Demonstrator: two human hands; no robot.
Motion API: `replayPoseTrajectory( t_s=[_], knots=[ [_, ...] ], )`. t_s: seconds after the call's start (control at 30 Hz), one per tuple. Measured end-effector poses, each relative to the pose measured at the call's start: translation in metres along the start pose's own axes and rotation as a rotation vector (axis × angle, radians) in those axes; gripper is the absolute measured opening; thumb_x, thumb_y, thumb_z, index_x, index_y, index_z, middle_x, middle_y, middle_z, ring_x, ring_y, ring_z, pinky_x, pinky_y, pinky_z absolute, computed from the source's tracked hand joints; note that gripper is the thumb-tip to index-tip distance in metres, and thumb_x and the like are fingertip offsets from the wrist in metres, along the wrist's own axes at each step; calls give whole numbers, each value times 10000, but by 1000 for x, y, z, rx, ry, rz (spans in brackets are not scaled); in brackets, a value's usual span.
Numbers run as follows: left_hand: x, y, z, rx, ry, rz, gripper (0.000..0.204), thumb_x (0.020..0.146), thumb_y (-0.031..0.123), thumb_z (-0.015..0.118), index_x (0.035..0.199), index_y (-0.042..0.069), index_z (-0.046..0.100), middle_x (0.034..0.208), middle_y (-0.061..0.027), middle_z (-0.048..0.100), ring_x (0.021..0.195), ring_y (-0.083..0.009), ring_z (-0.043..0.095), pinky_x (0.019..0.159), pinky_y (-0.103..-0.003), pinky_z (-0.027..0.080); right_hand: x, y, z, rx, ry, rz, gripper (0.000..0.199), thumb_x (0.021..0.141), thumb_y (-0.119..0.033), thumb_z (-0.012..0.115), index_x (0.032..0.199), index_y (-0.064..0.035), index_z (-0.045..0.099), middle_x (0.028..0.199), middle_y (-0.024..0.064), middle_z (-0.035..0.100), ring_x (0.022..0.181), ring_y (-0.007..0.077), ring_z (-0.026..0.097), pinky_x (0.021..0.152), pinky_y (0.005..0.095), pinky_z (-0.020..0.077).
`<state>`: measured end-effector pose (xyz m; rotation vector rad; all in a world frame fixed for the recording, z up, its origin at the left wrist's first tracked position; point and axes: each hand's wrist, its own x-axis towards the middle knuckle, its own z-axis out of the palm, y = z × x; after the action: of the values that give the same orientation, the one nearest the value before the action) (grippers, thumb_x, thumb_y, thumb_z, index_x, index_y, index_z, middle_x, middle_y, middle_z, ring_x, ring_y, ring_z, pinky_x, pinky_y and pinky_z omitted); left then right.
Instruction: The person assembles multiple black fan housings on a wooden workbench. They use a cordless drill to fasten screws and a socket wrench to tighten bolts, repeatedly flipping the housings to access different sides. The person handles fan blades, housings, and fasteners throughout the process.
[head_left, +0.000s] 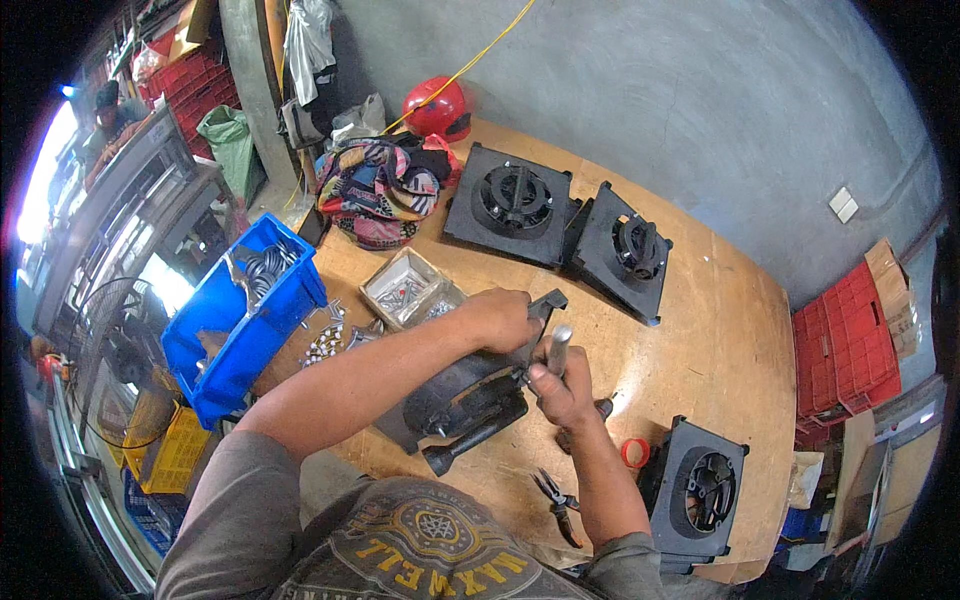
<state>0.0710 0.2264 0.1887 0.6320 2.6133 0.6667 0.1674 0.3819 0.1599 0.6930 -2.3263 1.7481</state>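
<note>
Hands [505, 318] [560, 385] work among three black fan housings [512, 203].

Workshop assembly bench

A round wooden worktable [720, 330] holds black square fan housings [510, 205], a blue plastic parts bin [235, 330] and pliers [556, 500].

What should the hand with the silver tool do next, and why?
Probably press the silver tool down onto the black part and turn it. The right hand holds it upright with its tip at the part, while the left hand already steadies the part on the wooden table.
</note>
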Motion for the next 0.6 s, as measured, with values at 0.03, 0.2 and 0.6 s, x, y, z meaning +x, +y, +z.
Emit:
replayPoseTrajectory(
  t_s=[0.03, 0.2, 0.6],
  knots=[
    [0, 0, 0, 9, 3, -2, 553, 906, 440, 582, 1159, -51, 606, 1091, -290, 656, 1053, -421, 633, 924, -477, 484, -1, 2, 2, -59, -26, -61, 317, 856, -329, 613, 863, -15, 570, 649, 68, 480, 614, 167, 527, 574, 337, 419],
    [-2, -4, -2, -2, 39, -7, 507, 925, 401, 574, 1161, -45, 608, 1115, -286, 651, 1084, -423, 618, 942, -479, 475, 2, 20, 4, 383, 307, 224, 249, 857, -301, 637, 815, -73, 546, 603, 42, 497, 485, 175, 463, 481, 316, 375],
    [-5, -13, -9, -9, 53, 14, 497, 949, 388, 539, 1189, -44, 596, 1152, -277, 640, 1109, -429, 603, 971, -486, 462, 24, 49, -21, 964, 723, 451, 336, 949, -394, 512, 718, -158, 448, 498, -32, 341, 358, 110, 312, 361, 279, 264]
  ],
)
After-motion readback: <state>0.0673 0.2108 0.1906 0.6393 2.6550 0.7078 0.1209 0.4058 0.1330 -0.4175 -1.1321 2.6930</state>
